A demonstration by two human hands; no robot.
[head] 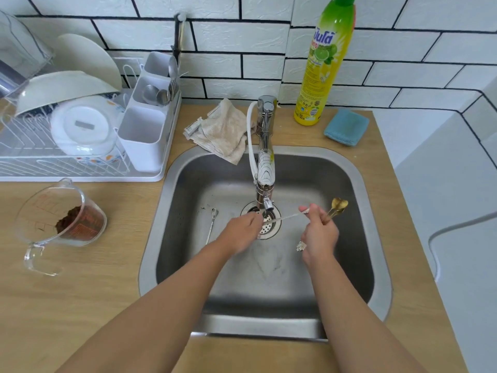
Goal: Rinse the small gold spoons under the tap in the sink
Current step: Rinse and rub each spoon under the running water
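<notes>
Head view: right hand (320, 235) fingers clamped on gold spoons (337, 207) beside tap (266, 168), over sink (357, 184); left hand (242, 231) pinches a thin silver utensil (285, 217) (type unclear) under the spout.

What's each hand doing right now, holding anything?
Left hand: grips one end of a thin silver utensil under the tap.
Right hand: holds the gold spoons and pinches the utensil's other end.

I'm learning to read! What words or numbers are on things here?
"700" near the bottom of the yellow dish soap bottle.
Big blue brand letters on the bottle: not Latin script, can't read them surely.
Bottle's small print: too blurred.
Red marks on the measuring jug: too blurred.
</notes>
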